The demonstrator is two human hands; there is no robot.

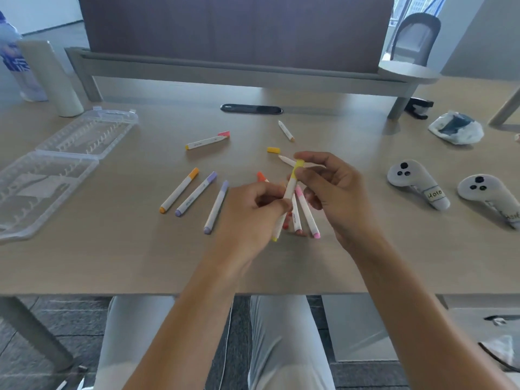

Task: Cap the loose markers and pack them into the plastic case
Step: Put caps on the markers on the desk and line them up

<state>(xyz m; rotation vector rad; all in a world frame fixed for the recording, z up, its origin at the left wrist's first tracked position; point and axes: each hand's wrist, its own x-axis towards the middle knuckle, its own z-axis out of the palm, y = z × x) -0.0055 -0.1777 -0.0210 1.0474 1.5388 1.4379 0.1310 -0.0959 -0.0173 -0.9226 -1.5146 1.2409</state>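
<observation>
My left hand [253,209] grips the white barrel of a yellow marker [289,190] above the table. My right hand [329,187] pinches the yellow cap [297,166] at the marker's top end. Under my hands lie a pink marker [308,215] and two reddish ones, partly hidden. To the left lie a capped orange marker [180,190] and two capped purple markers [196,194] [216,207]. Farther back lie an uncapped marker [206,142] beside a pink cap [224,134], another uncapped marker [286,131], and a loose yellow cap [273,150]. The clear plastic case [56,164] lies open at the left.
Two grey controllers [416,184] [489,198] rest on the right of the wooden table [112,263]. A crumpled bag [455,128] sits at the back right, a white roll [50,77] at the back left. A desk divider runs along the back.
</observation>
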